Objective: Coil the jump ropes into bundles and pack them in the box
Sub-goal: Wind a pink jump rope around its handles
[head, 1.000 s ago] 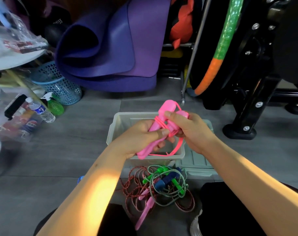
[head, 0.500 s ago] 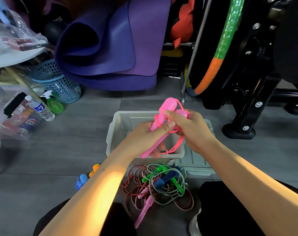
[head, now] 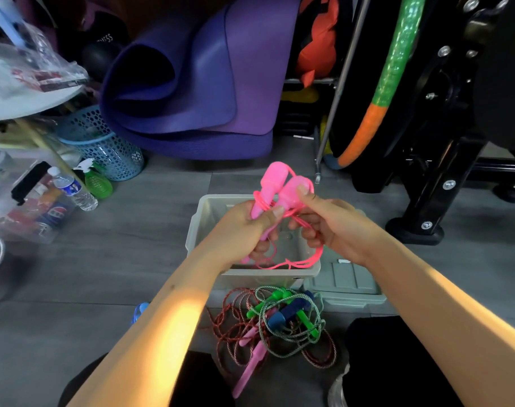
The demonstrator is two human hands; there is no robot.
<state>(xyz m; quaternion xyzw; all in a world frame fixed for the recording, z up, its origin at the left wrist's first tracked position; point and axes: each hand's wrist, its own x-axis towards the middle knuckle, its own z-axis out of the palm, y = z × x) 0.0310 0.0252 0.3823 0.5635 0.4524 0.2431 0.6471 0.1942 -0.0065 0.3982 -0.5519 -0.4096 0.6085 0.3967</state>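
1. At the far left, a water bottle [head: 74, 190] and a green spray bottle [head: 96, 180] stand on the grey floor [head: 109, 259], with a blue mesh basket [head: 109, 148] just behind them
2. Behind the basket and to its right, a rolled purple mat [head: 191, 83] lies on the floor
3. The left hand [head: 244, 230] has its fingers curled round the lower part of the pink handles [head: 279, 189], thumb pressed across the pink cord [head: 291, 264] wound about them
4. The handles stick up side by side between the two hands, held above the open box [head: 200, 221]; loops of the cord hang down to about the box's near rim, and whether they touch it I cannot tell
5. The right hand [head: 335, 230] pinches the bulb of the nearer handle with its thumb, and its other fingers are curled round strands of the cord
6. Just beside the box on the right, its lid [head: 347, 286] lies flat on the floor
7. In front of the box, a tangled heap of other jump ropes [head: 279, 321] rests between the person's knees: red and grey-green cords, with green, blue and pink handles
8. At the far right, a green and orange hoop [head: 388, 83] leans against a black frame [head: 441, 186]
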